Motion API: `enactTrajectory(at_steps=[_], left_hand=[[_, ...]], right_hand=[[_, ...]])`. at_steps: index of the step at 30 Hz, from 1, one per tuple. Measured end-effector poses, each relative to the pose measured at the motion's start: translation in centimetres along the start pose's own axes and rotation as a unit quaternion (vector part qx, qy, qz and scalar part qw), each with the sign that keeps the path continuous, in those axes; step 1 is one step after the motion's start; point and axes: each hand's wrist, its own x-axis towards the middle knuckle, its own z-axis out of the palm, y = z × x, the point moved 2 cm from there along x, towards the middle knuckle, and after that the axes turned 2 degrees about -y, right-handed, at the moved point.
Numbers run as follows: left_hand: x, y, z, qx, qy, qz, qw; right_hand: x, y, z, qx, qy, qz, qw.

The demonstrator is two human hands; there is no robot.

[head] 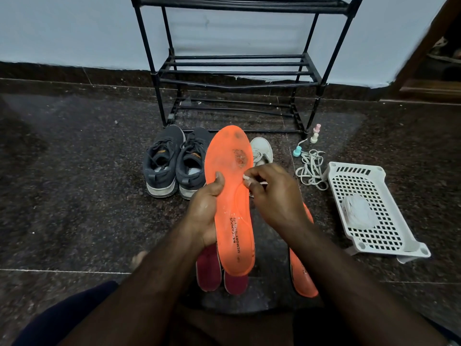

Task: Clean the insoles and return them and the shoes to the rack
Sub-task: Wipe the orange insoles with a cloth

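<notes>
Insole gripped by left hand.

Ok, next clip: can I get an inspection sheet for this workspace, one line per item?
Surface: dark speckled stone floor, white specks near the rack.
Job's things: orange insole held upright, worn patch near the toe; second orange insole and two maroon insoles on the floor; dark grey shoes; white shoe partly hidden; black rack, shelves bare.
Clutter: white basket holding a white bundle; three small bottles.
Hands: left hand grips the insole's edge; right hand pinches a small white piece against it.
Cables: none; loose white laces.
Surroundings: pale wall, dark skirting.
</notes>
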Motion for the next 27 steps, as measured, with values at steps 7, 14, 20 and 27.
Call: enactTrajectory(at_steps=[7, 14, 20, 27], left_hand=[[0.3, 0.0, -0.2, -0.006, 0.005, -0.003, 1.0], [0.3, -0.2, -0.4, 0.028, 0.039, 0.017, 0.999], [0.2, 0.1, -0.3, 0.02, 0.028, -0.001, 0.999], [0.3, -0.6, -0.4, 0.026, 0.02, -0.01, 0.999]], right_hand=[[-1.2, -0.6, 0.1, -0.004, -0.071, -0.009, 0.997], [-0.2, -0.6, 0.0, -0.024, -0.013, -0.029, 0.999], [-1.2, -0.8, -0.1, 0.005, -0.078, -0.016, 0.997], [-0.8, -0.9, 0.1, -0.006, -0.034, -0.015, 0.999]])
